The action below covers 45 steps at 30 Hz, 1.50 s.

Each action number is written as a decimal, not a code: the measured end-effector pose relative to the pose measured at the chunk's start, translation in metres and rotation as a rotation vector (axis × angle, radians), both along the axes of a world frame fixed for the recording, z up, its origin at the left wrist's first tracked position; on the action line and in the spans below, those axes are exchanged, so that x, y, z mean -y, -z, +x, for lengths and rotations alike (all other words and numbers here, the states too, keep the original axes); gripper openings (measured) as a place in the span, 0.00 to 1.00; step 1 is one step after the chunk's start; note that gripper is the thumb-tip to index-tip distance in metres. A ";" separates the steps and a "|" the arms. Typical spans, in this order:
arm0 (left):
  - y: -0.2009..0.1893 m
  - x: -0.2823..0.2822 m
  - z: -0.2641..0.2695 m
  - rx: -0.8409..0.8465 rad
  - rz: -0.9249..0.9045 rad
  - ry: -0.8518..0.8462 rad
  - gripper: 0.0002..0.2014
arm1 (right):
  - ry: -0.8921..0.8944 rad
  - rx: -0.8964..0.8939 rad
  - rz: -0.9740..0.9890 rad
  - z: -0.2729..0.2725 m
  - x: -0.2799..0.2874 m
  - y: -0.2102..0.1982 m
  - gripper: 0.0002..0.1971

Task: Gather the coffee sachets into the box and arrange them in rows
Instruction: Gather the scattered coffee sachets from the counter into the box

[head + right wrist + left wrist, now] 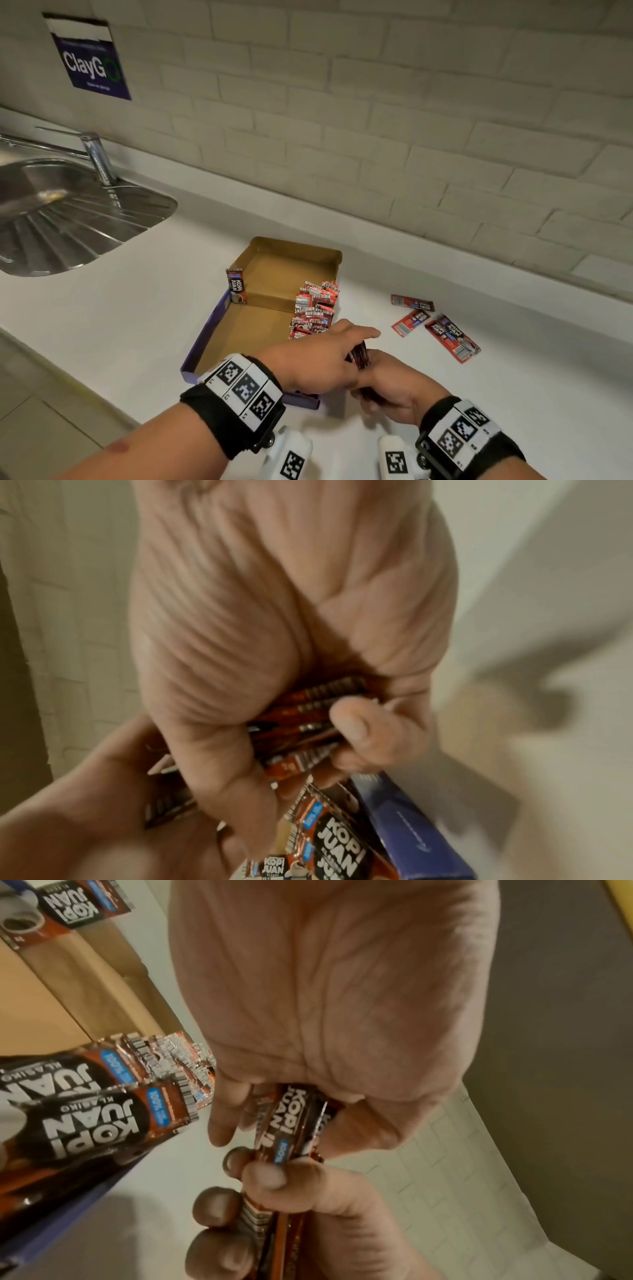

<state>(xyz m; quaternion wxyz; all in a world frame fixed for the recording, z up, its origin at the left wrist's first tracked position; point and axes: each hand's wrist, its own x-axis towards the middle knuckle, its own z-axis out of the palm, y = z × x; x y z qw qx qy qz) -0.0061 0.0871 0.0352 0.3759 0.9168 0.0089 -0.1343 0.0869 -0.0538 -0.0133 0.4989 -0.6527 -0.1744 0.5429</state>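
Bench (pixel 144 308): white, under a tiled wall; steel sink (pixel 68 212) and tap (pixel 99 157) at far left.

Box (pixel 260 274): open cardboard, brown inside, purple outside, at mid-bench. A row of sachets (pixel 313 308) stands on edge along its right wall; one lone sachet (pixel 236 286) stands upright against the left wall.

Loose sachets (pixel 435 325): three, flat on the bench, right of the box and apart from it.

Bundle (pixel 358 356): several sachets stacked face to face, held between both hands just beside the box's near right corner.

Left hand (pixel 318 356): grip clamped on the bundle's upper end, fingers (pixel 226 1112) and thumb curled round it.

Right hand (pixel 394 387): grip clamped on the lower end, thumb (pixel 352 723) pressed across the sachet edges.

Poster (pixel 89 58): blue, on the wall above the sink.
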 end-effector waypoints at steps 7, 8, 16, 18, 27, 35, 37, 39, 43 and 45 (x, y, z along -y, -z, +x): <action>-0.014 -0.031 -0.002 0.071 0.115 0.041 0.27 | -0.021 0.053 0.048 -0.004 -0.013 0.001 0.10; -0.015 -0.036 -0.001 0.102 0.082 -0.007 0.23 | -0.014 0.064 0.051 -0.002 -0.016 -0.001 0.11; 0.001 -0.059 -0.011 0.078 -0.666 -0.261 0.17 | -0.053 -0.011 0.162 -0.006 -0.033 -0.014 0.16; 0.007 -0.064 -0.017 0.119 -0.725 -0.264 0.14 | -0.077 -0.048 0.209 -0.012 -0.038 -0.014 0.15; 0.006 -0.124 -0.050 0.286 -0.578 -0.579 0.08 | 0.163 0.096 0.125 0.000 -0.037 -0.016 0.15; 0.019 -0.132 -0.052 0.026 -0.044 -0.404 0.08 | 0.072 0.566 -0.142 0.005 -0.036 0.005 0.10; 0.020 -0.129 -0.047 -0.033 0.035 -0.356 0.07 | 0.038 0.602 -0.144 0.003 -0.041 0.008 0.11; 0.024 -0.128 -0.042 -0.082 0.091 -0.315 0.08 | 0.038 0.625 -0.150 0.004 -0.045 0.007 0.14; 0.037 -0.120 -0.031 -0.117 0.098 -0.326 0.10 | -0.017 0.695 -0.191 0.001 -0.054 0.002 0.25; 0.045 -0.112 -0.027 -0.135 -0.016 -0.382 0.11 | -0.046 0.769 -0.205 -0.001 -0.059 0.007 0.34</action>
